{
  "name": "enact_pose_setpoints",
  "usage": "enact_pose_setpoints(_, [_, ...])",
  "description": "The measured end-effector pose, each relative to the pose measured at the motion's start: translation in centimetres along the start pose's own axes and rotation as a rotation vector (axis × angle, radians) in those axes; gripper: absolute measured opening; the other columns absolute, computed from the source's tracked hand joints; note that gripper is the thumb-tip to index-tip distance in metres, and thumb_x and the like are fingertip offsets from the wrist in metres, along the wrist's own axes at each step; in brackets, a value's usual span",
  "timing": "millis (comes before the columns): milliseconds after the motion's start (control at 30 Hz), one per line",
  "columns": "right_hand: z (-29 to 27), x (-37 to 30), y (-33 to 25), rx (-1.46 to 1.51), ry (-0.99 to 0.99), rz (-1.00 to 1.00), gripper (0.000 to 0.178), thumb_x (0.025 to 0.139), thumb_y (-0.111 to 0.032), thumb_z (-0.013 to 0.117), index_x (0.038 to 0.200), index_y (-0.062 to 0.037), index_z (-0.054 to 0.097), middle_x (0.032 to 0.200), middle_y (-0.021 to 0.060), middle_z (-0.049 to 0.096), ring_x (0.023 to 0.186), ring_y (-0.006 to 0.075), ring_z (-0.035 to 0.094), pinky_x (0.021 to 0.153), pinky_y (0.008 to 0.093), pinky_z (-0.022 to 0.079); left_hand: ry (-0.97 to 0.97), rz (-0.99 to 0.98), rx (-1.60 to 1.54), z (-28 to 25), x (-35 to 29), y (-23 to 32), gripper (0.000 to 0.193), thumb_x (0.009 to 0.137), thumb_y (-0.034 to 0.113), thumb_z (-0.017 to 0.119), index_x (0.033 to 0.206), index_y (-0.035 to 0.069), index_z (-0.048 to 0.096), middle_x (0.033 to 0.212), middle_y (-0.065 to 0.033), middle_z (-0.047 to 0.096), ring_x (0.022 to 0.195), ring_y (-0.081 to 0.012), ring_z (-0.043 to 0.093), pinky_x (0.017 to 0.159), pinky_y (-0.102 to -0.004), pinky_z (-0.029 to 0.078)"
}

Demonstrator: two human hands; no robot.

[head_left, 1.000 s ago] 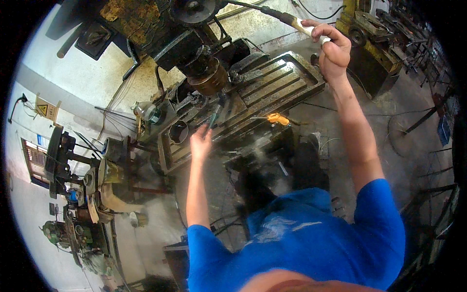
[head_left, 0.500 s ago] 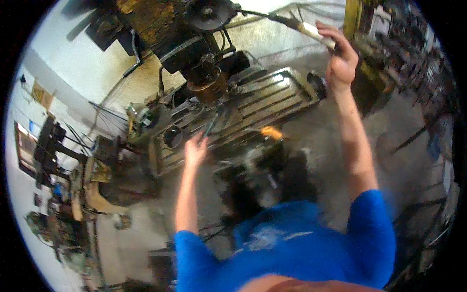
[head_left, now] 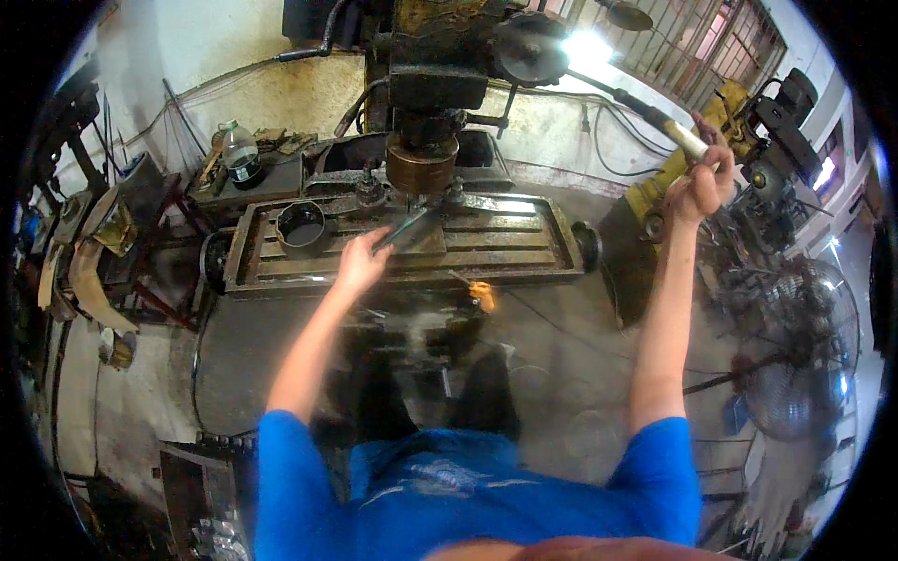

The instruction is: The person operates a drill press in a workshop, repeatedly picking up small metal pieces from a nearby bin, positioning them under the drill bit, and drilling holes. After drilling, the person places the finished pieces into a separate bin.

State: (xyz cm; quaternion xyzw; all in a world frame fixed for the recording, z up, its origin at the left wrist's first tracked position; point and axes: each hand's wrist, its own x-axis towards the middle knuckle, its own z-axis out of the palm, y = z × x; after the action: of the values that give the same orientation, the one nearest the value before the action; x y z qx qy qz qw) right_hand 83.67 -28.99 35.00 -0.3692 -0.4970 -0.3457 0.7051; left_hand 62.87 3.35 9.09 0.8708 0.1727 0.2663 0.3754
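My left hand [head_left: 363, 260] pinches a slim greenish stick-like tool [head_left: 402, 228], whose far end reaches under the spindle [head_left: 421, 166] of a large drilling or milling machine. What that tip touches is too blurred to make out. Up at the right, my right hand [head_left: 703, 182] is closed around the white grip of a long lever [head_left: 687, 140] that slopes down from the machine's round hub [head_left: 528, 51]. Below the spindle lies the slotted metal table [head_left: 510, 236]. A round pan of dark liquid [head_left: 301, 226] sits on it, left of my left hand.
An orange-yellow handled object [head_left: 482, 295] is at the table's front edge. A clear plastic bottle [head_left: 241, 157] stands on a ledge behind, at the left. To the right are a yellow machine [head_left: 669, 182] and a large caged fan [head_left: 795, 346].
My view has turned and levelled, so the machine now looks upright. The right hand's fingers have curled more around the lever grip. My left hand still holds the tool near the spindle.
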Motion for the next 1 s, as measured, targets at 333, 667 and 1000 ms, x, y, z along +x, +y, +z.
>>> enact_pose_setpoints(333, [-1.5, 13.1, 3.4, -0.227, -0.331, -0.144, 0.028, 0.080, -0.017, 0.053, 0.095, 0.0068, 0.052, 0.105, 0.0213, 0.056, 0.093, 0.0276, 0.057, 0.073, 0.0296, 0.044, 0.111, 0.028, 0.027, 2.3, 2.3, -0.9, 0.034, 0.074, 0.013, 0.061, 0.106, 0.004, 0.059, 0.085, -0.0196, 0.062, 0.068, -0.0278, 0.062, 0.062, -0.0380, 0.046])
enact_pose_setpoints(667, [-0.9, 16.8, 5.0, -0.240, -0.432, 0.002, 0.026, 0.085, -0.016, 0.051, 0.101, 0.0045, 0.050, 0.108, 0.0140, 0.057, 0.097, 0.0191, 0.056, 0.076, 0.0256, 0.044, 0.098, -0.063, 0.210, -4.4, -0.1, -1.3, 0.033, 0.074, 0.011, 0.061, 0.105, 0.002, 0.059, 0.084, -0.0212, 0.061, 0.075, -0.0320, 0.062, 0.069, -0.0377, 0.047])
enact_pose_setpoints(1000, [-2.8, -1.8, 1.3, -0.141, -0.196, 0.247, 0.048, 0.070, -0.008, 0.048, 0.116, 0.0061, 0.048, 0.112, 0.0168, 0.054, 0.102, 0.0259, 0.053, 0.090, 0.0414, 0.041, 0.337, -0.103, 0.488, -12.2, -2.6, -5.2, 0.031, 0.078, 0.015, 0.058, 0.108, 0.006, 0.059, 0.085, -0.0176, 0.063, 0.075, -0.0303, 0.061, 0.064, -0.0360, 0.046])
